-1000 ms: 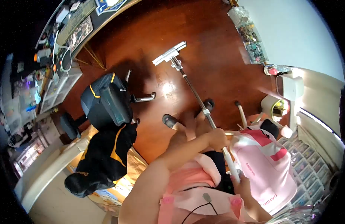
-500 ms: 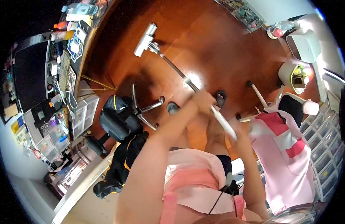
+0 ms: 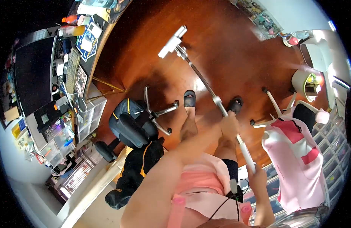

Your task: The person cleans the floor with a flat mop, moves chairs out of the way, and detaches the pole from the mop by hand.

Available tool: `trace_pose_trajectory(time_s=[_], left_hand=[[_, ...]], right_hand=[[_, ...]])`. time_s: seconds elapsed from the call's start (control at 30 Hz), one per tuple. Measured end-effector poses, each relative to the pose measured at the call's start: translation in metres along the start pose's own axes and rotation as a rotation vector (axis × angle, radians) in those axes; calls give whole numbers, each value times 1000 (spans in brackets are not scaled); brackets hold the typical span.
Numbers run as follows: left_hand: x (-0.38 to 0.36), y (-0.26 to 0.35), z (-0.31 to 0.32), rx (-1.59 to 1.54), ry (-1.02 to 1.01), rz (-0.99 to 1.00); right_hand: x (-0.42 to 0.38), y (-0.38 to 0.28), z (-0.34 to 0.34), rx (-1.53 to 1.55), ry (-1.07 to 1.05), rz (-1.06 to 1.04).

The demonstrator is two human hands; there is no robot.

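Observation:
A mop with a long metal and white pole slants across the middle of the view. Its flat white head is on the wooden floor, farthest from me. My left hand is wrapped around the pole partway up, above my right foot. Lower in the view, my right hand closes on the white top end of the pole, beside my right hip. Both feet, in dark slippers, stand on the floor below the pole.
A black office chair stands left of my legs, a pink-and-white chair to the right. Along the left runs a cluttered desk with a monitor. A bin and clear drawers line the right side.
The mop has shifted right in the view, and both hands have moved right and closer to my body with it. My left foot has moved forward. The surroundings have slid slightly right.

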State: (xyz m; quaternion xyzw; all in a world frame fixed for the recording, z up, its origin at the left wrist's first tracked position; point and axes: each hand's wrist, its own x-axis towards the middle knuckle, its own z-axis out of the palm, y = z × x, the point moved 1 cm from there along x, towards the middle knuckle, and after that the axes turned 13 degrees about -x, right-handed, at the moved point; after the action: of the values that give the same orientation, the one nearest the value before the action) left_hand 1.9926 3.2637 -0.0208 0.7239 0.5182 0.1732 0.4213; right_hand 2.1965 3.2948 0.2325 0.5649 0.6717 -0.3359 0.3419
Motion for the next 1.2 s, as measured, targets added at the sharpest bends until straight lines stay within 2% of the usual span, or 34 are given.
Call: trace_pose_trajectory(time_s=[0.03, 0.07, 0.13, 0.2, 0.23, 0.3, 0.33, 0.4, 0.43, 0.47, 0.5, 0.53, 0.6, 0.63, 0.67, 0.7, 0.73, 0.77, 0.87, 0.9, 0.97, 1.0, 1.07, 1.1, 1.13, 1.2], left_hand=[[5, -35, -26, 5, -96, 19], [0, -55, -78, -79, -115, -20], [-4, -122, -113, 61, -151, -40], [-11, -164, -157, 196, -210, -143], [-15, -185, -171, 240, -208, -172], [-13, -194, -179, 274, -199, -209], [-8, -188, -180, 260, -190, -218], [10, -160, -175, 205, -216, -215], [23, -131, -163, 167, -252, -202], [37, -98, -148, 158, -331, -180], [42, -69, -125, 60, -293, -105], [49, -31, -99, 21, -296, -90], [50, 44, -52, -42, -408, 93], [47, 75, -13, -108, -403, 93], [42, 110, 3, -196, -399, 127], [42, 141, 3, -220, -462, 229], [41, 162, 16, -260, -479, 235], [45, 174, 23, -298, -491, 245], [59, 149, 24, -282, -396, 250], [68, 130, -1, -276, -436, 274], [74, 77, -14, -249, -210, 328], [83, 51, -47, -231, -244, 323], [111, -6, -90, -10, -488, 150], [125, -29, -123, 57, -503, 127], [139, -70, -124, 85, -474, 60], [159, -103, -186, 178, -450, -90]], right_hand=[[25, -24, 3, 15, 36, -48], [49, -48, 9, 36, 67, -95], [101, -91, 27, 170, 181, -224], [129, -144, 15, 142, 101, -235], [139, -158, 13, 119, 140, -266], [148, -169, 11, 75, 223, -317], [142, -161, 4, 69, 173, -302], [128, -135, -25, 48, 94, -267], [128, -101, -10, 66, 106, -277], [116, -64, -5, 156, 280, -378], [93, -34, 1, 241, 449, -474], [54, -11, -10, 280, 191, -202], [-16, 46, -9, 258, -23, 42], [-53, 67, -4, 297, 142, -41], [-84, 91, 3, 298, -54, 171], [-114, 104, 2, 284, -33, 192], [-133, 106, -3, 412, -16, 236], [-145, 109, -1, 394, 28, 239], [-120, 98, -17, 316, 64, 209], [-101, 83, -19, 377, 153, 140], [-54, 55, -36, 176, 71, 103], [-25, 39, -43, 106, 56, 72], [39, 11, -50, 233, 111, -51], [82, 0, -45, 217, 322, -252], [117, -10, -46, 237, 198, -128], [183, -40, -68, 152, 164, -170]])
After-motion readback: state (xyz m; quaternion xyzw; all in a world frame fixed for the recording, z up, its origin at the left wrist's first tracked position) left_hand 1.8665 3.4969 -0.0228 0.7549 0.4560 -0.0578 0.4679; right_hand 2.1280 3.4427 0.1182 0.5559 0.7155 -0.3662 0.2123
